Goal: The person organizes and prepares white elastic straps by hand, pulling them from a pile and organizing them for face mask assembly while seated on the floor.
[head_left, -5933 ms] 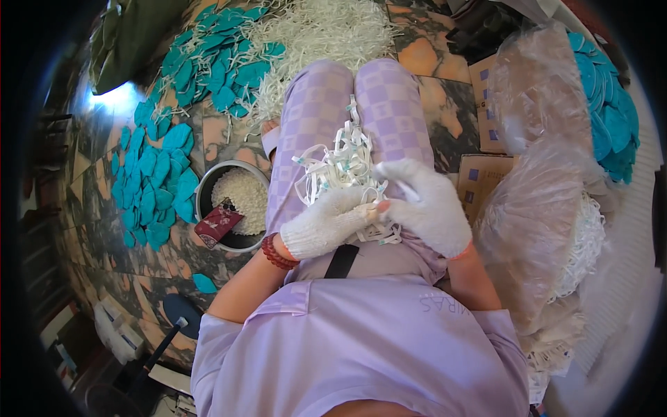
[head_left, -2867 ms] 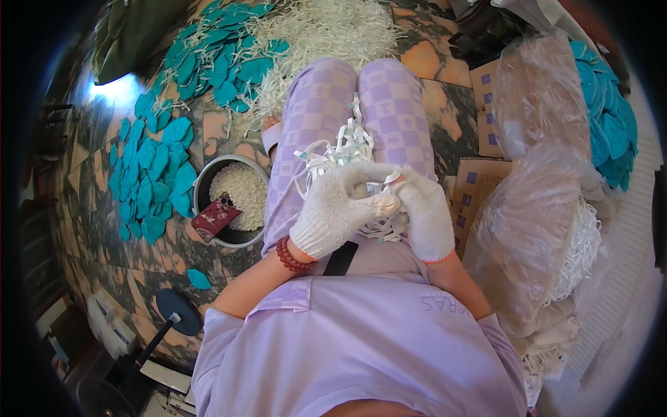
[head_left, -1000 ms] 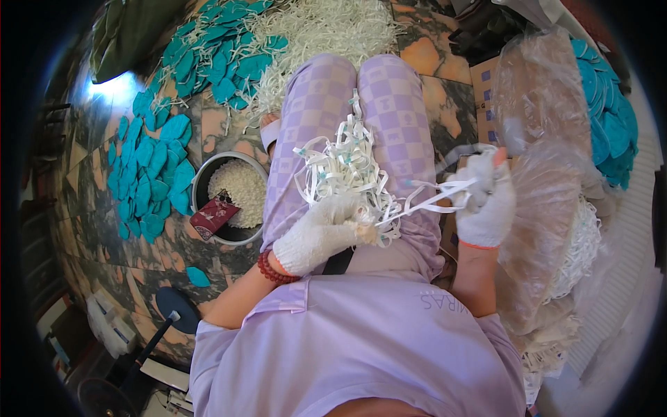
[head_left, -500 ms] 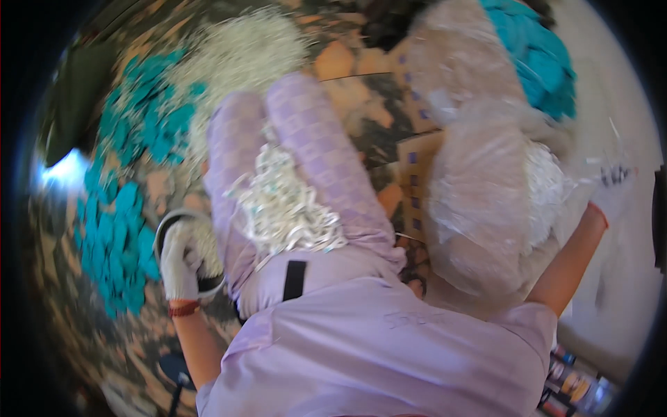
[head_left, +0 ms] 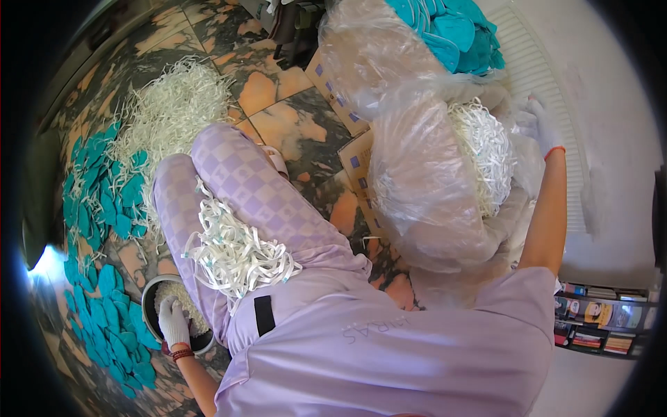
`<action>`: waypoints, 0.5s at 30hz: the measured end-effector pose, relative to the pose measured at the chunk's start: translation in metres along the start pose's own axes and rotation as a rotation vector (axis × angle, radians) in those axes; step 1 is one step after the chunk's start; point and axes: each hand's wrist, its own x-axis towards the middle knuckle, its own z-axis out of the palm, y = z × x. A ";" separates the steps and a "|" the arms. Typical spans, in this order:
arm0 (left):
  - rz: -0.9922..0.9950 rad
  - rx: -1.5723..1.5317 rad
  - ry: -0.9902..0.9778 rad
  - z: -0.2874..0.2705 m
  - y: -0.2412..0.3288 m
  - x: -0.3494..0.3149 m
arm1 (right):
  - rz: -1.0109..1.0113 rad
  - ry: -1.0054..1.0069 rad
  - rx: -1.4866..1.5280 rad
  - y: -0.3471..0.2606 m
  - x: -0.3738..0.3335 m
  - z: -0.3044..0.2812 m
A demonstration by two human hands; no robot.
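Observation:
My left hand (head_left: 174, 322), in a white glove, rests inside a round grey bowl (head_left: 148, 306) beside my left thigh. Its fingers lie over small pale pieces (head_left: 193, 311) in the bowl. At the right my gloved right hand (head_left: 540, 126) is closed at the loose edge of a large clear plastic bag (head_left: 424, 181). White strips (head_left: 492, 156) fill the bag's opening. A tangled heap of flat white strips (head_left: 236, 254) lies on my lap.
Teal fabric-like ovals (head_left: 114, 320) lie on the marbled tile floor (head_left: 288, 132) at left, below a pile of pale strips (head_left: 174, 104). More teal pieces (head_left: 458, 35) top a bag at the far right. Cardboard (head_left: 358, 163) stands beside the bags; a ribbed radiator (head_left: 556, 83) and bookshelf (head_left: 597, 320) are right.
My right hand has come in from the wall side to the plastic bag's edge. The whole view has shifted, and my left hand stays in the bowl.

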 end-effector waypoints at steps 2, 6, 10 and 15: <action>-0.008 -0.156 -0.082 -0.003 -0.023 0.014 | -0.171 0.007 -0.300 0.006 0.023 0.000; 0.043 -0.305 0.047 0.011 -0.005 0.005 | -0.875 0.058 -0.591 0.018 0.021 0.054; 0.073 -0.241 0.018 0.012 -0.002 0.007 | -0.712 -0.368 -0.275 -0.016 -0.114 0.174; 0.287 -0.032 0.176 0.009 0.055 -0.024 | -0.880 -0.775 -0.163 -0.022 -0.226 0.302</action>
